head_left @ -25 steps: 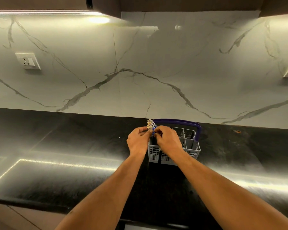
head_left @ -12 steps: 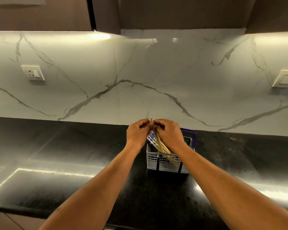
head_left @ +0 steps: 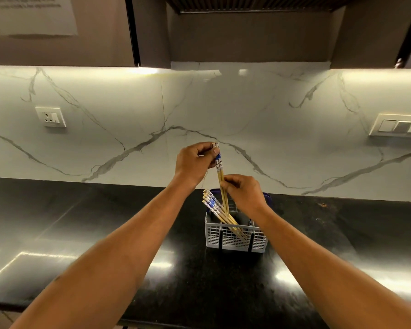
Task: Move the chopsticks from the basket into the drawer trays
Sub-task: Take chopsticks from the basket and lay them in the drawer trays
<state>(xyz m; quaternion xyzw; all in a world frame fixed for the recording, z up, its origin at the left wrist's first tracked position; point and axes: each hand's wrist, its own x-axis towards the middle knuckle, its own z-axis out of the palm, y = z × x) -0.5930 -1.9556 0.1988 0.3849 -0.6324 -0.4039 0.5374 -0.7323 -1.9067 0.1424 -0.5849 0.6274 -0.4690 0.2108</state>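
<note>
A grey plastic cutlery basket (head_left: 233, 238) with a purple handle stands on the black counter. Several bamboo chopsticks (head_left: 214, 206) with blue-and-white tops lean to the left inside it. My left hand (head_left: 195, 162) pinches the patterned top of a raised pair of chopsticks (head_left: 220, 173), held nearly upright above the basket. Lower down, my right hand (head_left: 244, 193) grips the same pair at its bare shaft, just over the basket's rim. The pair's lower tips still reach into the basket. No drawer or tray is in view.
The black stone counter (head_left: 81, 245) runs left and right, backed by a white marble wall. A socket (head_left: 50, 116) sits on the wall at left, a switch plate (head_left: 399, 127) at right. Dark cabinets hang overhead.
Both hands were bunched on the chopstick tops at the basket. My left hand has risen, drawing one pair up and out of the bundle, while my right hand slid down its shaft. The camera tilted up.
</note>
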